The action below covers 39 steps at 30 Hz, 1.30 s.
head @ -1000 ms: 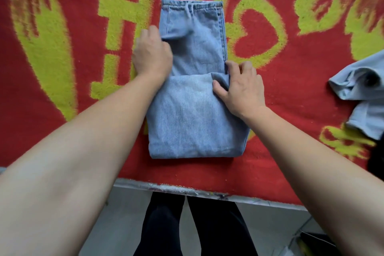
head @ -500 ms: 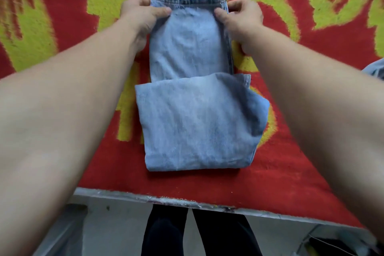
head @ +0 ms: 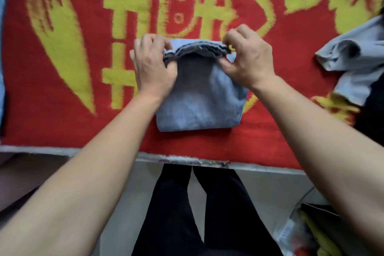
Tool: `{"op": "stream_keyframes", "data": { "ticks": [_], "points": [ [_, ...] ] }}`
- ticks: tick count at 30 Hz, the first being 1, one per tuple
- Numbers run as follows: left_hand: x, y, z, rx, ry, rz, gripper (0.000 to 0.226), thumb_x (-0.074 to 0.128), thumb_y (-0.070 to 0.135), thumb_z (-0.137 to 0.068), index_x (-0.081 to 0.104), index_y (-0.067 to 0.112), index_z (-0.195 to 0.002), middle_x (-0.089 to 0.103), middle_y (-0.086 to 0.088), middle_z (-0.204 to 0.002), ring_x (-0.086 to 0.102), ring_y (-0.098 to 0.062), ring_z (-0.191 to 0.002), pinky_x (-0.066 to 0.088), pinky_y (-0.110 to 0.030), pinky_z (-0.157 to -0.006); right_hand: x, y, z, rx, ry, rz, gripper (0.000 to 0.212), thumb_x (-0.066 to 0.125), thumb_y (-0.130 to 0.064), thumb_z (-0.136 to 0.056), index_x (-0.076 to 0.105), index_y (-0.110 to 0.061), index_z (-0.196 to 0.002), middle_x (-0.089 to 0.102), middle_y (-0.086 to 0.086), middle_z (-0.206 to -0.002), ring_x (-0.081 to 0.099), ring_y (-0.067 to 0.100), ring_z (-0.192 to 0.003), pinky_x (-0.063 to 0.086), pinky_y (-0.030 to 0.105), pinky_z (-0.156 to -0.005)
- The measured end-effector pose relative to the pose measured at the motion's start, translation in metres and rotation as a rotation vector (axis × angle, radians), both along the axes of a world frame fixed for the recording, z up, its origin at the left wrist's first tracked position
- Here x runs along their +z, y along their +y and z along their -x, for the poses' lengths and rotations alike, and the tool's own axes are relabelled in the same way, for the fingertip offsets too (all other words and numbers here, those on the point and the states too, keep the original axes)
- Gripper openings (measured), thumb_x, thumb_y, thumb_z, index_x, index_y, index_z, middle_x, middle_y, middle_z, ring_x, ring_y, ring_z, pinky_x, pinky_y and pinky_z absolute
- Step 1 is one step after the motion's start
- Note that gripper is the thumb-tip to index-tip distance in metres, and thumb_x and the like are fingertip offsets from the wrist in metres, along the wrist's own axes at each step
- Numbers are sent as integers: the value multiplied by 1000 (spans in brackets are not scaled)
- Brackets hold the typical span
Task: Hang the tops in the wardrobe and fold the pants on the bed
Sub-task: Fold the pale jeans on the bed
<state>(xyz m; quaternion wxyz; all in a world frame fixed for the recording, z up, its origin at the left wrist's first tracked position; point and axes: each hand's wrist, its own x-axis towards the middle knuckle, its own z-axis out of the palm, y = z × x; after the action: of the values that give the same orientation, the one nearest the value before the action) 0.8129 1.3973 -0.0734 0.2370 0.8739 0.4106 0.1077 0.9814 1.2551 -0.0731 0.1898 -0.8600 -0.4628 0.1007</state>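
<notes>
Light blue jeans (head: pixel 199 100) lie folded into a compact block on the red and yellow blanket (head: pixel 83 127) covering the bed. Their waistband end is lifted and arched over the folded part. My left hand (head: pixel 152 66) pinches the waistband's left corner, fingers curled round the edge. My right hand (head: pixel 248 59) pinches the right corner between thumb and fingers. The fold beneath the raised end is partly hidden by both hands.
A second pale blue garment (head: pixel 353 58) lies crumpled at the bed's right edge, with dark fabric (head: pixel 374 106) beside it. The bed's front edge (head: pixel 187 159) runs across below the jeans. My dark-trousered legs (head: pixel 187 214) stand on the floor, and a bag (head: pixel 307 235) sits lower right.
Both hands gripped the waistband at the far end and have pulled it toward me, lifting it over the folded lower part. The jeans' visible length has shortened.
</notes>
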Motion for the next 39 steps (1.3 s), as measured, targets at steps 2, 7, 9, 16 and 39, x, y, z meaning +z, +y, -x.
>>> {"op": "stream_keyframes", "data": {
  "ticks": [2,7,9,16,39],
  "points": [
    [-5,-27,35,-104,42,-9,24,54,12,-65,59,14,-88,60,-7,-98,50,-31,-96,34,-40,-79,-8,-36,30,96,-82,55,18,67,-31,-75,61,-18,-86,62,3,-90,59,29,-83,43,35,-55],
    [-33,-76,97,-386,282,62,29,65,3,-71,66,11,-99,62,-7,-127,54,-35,-116,42,-45,-87,-44,-87,79,242,-59,257,21,53,-15,-86,70,-8,-98,70,11,-112,62,37,-87,52,46,-71],
    [-37,-81,100,-326,279,164,29,59,12,-84,66,11,-112,55,-6,-141,46,-30,-132,39,-46,-98,-47,-84,88,150,12,255,26,52,-20,-87,70,-8,-102,68,9,-119,60,37,-96,50,47,-83],
    [-35,-74,77,257,128,309,43,70,39,-86,55,9,-113,52,-12,-120,48,-31,-116,37,-38,-95,-35,-73,108,-461,212,232,57,58,-47,-94,51,-15,-140,41,12,-152,37,31,-140,26,44,-115],
    [7,-68,88,570,-165,656,51,86,31,-72,56,11,-107,67,-6,-108,65,-23,-99,53,-40,-91,2,-58,103,-625,713,-28,93,83,-41,-74,37,-21,-153,41,-2,-156,39,15,-142,30,30,-117]
  ]
}}
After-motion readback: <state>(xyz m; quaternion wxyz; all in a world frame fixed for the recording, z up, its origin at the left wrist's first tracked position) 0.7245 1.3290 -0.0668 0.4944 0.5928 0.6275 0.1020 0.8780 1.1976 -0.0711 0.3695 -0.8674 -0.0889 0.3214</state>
